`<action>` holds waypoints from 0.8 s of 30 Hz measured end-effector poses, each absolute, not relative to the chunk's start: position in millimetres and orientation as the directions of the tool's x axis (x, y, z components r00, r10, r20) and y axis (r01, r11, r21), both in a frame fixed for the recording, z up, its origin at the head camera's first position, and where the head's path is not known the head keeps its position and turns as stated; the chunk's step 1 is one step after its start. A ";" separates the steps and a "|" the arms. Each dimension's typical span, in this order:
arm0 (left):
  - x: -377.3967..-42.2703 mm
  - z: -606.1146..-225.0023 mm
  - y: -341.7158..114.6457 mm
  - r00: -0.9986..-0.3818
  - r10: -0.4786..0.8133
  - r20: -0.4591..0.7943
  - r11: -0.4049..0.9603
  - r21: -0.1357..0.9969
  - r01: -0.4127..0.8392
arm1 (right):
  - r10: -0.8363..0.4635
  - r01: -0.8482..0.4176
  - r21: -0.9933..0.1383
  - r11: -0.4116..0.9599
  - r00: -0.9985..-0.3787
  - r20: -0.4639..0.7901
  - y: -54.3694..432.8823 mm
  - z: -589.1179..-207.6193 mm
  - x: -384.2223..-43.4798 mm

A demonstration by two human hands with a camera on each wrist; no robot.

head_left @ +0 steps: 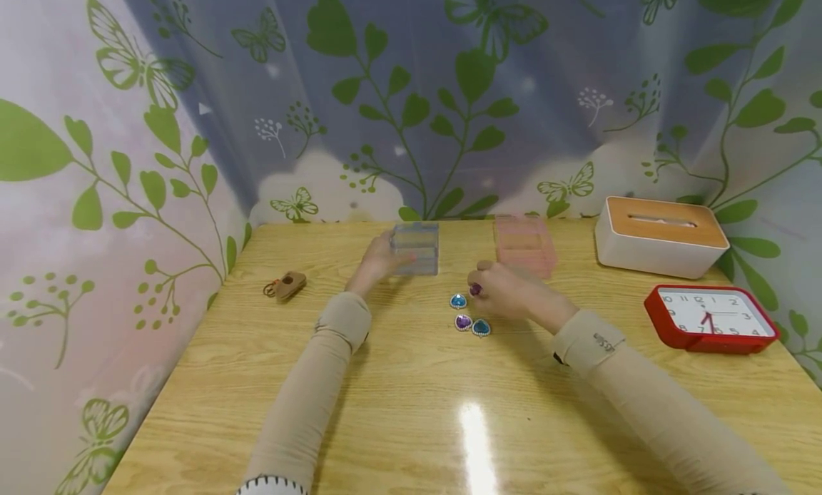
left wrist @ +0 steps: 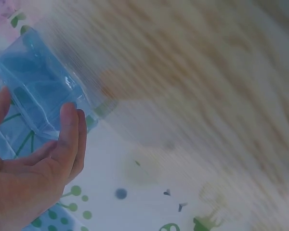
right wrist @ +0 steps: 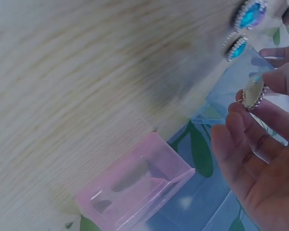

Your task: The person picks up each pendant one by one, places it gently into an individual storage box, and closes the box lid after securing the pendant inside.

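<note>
My left hand [head_left: 377, 261] holds the left side of a clear blue divided box [head_left: 425, 251], thumb and fingers spread about it in the left wrist view. Between thumb and fingers, my right hand [head_left: 504, 289] pinches a purple gem ornament [head_left: 475, 289]; its pale back and beaded silver rim show in the right wrist view. Just below on the table lie a light blue gem [head_left: 458, 301], a purple gem [head_left: 463, 322] and a teal gem [head_left: 481, 327], each silver-rimmed. Behind the right hand stands a clear pink divided box [head_left: 523, 242].
A brown pouch-like object with a ring [head_left: 290, 286] lies at the left. On the right are a white tissue box with a wooden lid [head_left: 664, 238] and a red clock [head_left: 709, 318]. A patterned curtain [head_left: 411, 124] hangs behind the wooden table [head_left: 398, 409].
</note>
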State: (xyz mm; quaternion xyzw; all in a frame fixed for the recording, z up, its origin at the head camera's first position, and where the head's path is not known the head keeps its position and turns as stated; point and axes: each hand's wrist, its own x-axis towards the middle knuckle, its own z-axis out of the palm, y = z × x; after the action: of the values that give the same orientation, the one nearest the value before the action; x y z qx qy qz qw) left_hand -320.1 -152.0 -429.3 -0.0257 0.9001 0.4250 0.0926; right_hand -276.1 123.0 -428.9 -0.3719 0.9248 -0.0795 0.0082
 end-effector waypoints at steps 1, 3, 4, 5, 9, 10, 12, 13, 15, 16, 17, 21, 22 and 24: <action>-320.2 -429.9 -152.4 -0.982 0.033 -0.187 0.632 0.765 -0.124 | -0.690 -0.688 -0.165 0.706 -0.722 0.054 122.5 -428.1 -276.7; -320.1 -430.8 -153.1 -0.983 0.037 -0.181 0.619 0.776 -0.120 | -0.688 -0.689 -0.165 0.705 -0.722 0.078 121.4 -426.6 -277.7; -319.7 -430.6 -153.3 -0.983 0.039 -0.178 0.612 0.782 -0.117 | -0.682 -0.685 -0.164 0.709 -0.726 0.086 120.9 -425.8 -278.3; -319.5 -430.8 -153.8 -0.983 0.042 -0.176 0.600 0.792 -0.116 | -0.681 -0.686 -0.167 0.708 -0.726 0.098 120.4 -425.0 -278.9; -318.8 -430.4 -156.5 -0.983 0.058 -0.177 0.532 0.838 -0.120 | -0.672 -0.687 -0.205 0.698 -0.726 0.147 118.6 -420.3 -280.5; -319.0 -430.4 -157.5 -0.982 0.062 -0.179 0.514 0.849 -0.122 | -0.669 -0.685 -0.217 0.695 -0.727 0.155 118.0 -419.1 -280.9; -319.7 -430.9 -160.1 -0.980 0.072 -0.187 0.490 0.862 -0.129 | -0.663 -0.683 -0.237 0.691 -0.730 0.167 116.5 -417.3 -282.0; -320.5 -431.3 -161.3 -0.978 0.077 -0.193 0.483 0.866 -0.133 | -0.662 -0.682 -0.238 0.692 -0.730 0.170 115.6 -416.4 -282.5; -322.2 -432.2 -163.7 -0.975 0.085 -0.204 0.477 0.868 -0.140 | -0.656 -0.678 -0.232 0.697 -0.734 0.175 113.8 -415.4 -284.3; -323.1 -432.8 -164.9 -0.974 0.089 -0.209 0.473 0.869 -0.144 | -0.654 -0.677 -0.229 0.699 -0.735 0.176 112.7 -414.8 -285.2; -323.9 -433.4 -166.0 -0.972 0.093 -0.215 0.470 0.870 -0.148 | -0.654 -0.678 -0.227 0.699 -0.735 0.179 111.5 -414.0 -285.8; -325.1 -434.6 -169.8 -0.968 0.113 -0.226 0.463 0.873 -0.150 | -0.652 -0.677 -0.212 0.704 -0.736 0.183 105.7 -410.7 -288.3; -324.6 -434.2 -170.4 -0.966 0.117 -0.232 0.465 0.872 -0.153 | -0.650 -0.676 -0.213 0.706 -0.737 0.184 103.9 -410.0 -288.9; -323.6 -433.1 -171.3 -0.963 0.124 -0.240 0.468 0.870 -0.157 | -0.645 -0.671 -0.214 0.710 -0.741 0.186 100.3 -408.4 -290.3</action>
State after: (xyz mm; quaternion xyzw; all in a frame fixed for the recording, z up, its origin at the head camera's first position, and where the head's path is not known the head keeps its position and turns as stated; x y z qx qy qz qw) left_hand -323.6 -171.3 -433.1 -0.0097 0.8460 0.5156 0.1359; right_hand -290.3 100.3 -408.4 -0.3565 0.9233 -0.1345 -0.0486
